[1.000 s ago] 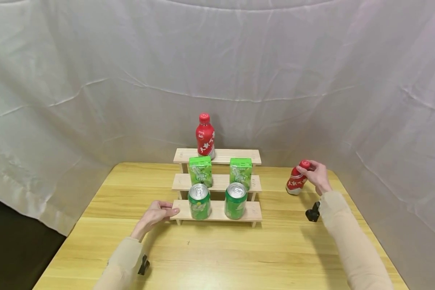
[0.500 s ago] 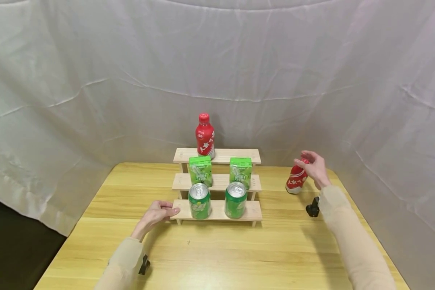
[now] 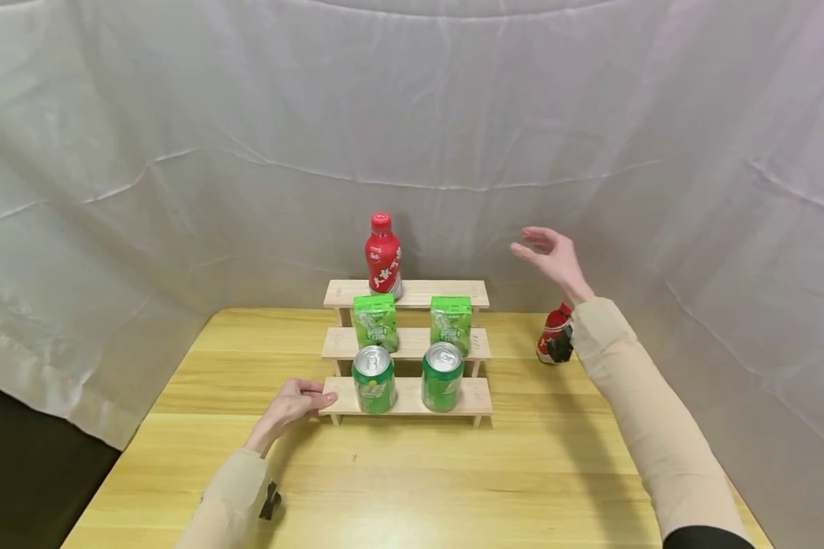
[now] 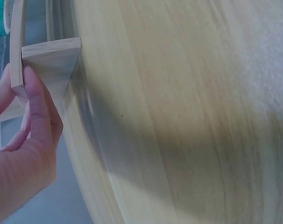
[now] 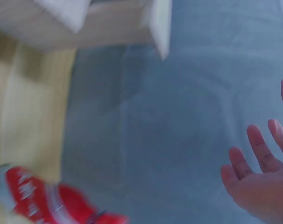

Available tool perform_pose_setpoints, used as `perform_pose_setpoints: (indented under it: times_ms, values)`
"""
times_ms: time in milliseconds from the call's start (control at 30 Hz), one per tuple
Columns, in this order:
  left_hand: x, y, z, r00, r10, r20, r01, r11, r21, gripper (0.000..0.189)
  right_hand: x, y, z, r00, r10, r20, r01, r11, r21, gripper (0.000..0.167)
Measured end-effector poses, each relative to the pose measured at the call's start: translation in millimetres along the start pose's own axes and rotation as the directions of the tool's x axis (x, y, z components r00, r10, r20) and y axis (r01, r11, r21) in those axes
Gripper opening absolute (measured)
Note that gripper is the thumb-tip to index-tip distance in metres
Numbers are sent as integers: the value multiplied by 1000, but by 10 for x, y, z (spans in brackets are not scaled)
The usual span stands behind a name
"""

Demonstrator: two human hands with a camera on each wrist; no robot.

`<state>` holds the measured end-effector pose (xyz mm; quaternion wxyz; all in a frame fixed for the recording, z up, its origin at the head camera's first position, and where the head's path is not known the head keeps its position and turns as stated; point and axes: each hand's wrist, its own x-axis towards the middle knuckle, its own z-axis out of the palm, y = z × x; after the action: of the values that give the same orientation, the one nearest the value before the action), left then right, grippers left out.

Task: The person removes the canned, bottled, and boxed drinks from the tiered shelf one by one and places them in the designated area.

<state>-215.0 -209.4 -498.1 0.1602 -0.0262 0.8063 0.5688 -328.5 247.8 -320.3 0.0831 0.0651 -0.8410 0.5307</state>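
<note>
My left hand point(image 3: 291, 408) pinches the left end of the lowest board of a three-step wooden shelf point(image 3: 407, 393); in the left wrist view, thumb and fingers clasp the board edge point(image 4: 17, 51). My right hand point(image 3: 555, 259) hangs in the air right of the shelf's top step, fingers spread and holding nothing. Below it, one red bottle point(image 3: 553, 335) stands on the table, partly hidden by the right wrist's camera. Another red bottle point(image 3: 384, 259) stands on the top step. Two green juice boxes point(image 3: 375, 323) are on the middle step, two green cans point(image 3: 374, 381) on the bottom step.
The wooden table point(image 3: 412, 480) spreads out around the shelf. A pale grey curtain point(image 3: 412, 137) hangs behind and along the sides. A dark area point(image 3: 27, 465) lies beyond the table at the left.
My right hand has let go of the red bottle's cap and moved up and left, away from it. That bottle stays on the table. My left hand keeps its hold on the board.
</note>
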Motion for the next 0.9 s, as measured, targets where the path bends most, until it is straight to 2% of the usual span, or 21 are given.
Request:
perform_pose_setpoints:
  times_ms: [267,500,700,900]
  values:
    - [-15,-11,-31,1000,-10,21,10,1000,-24,45,181,-534,472,993,-62,97,60,998,29,56]
    - [-43,-7,-46,1000,-20,5,20,1000,-5,46,239,-888,988,975,-96,202,79,993,90,54]
    - [-55,-17,-56,1000,-15,-1,15,1000,-6,47,220,-1039,1390,956,-89,279,46,986,158,54]
    - [-46,-37,-53,1000,-21,1,21,1000,-19,48,225,-1086,1637,949,-79,306,18,981,195,51]
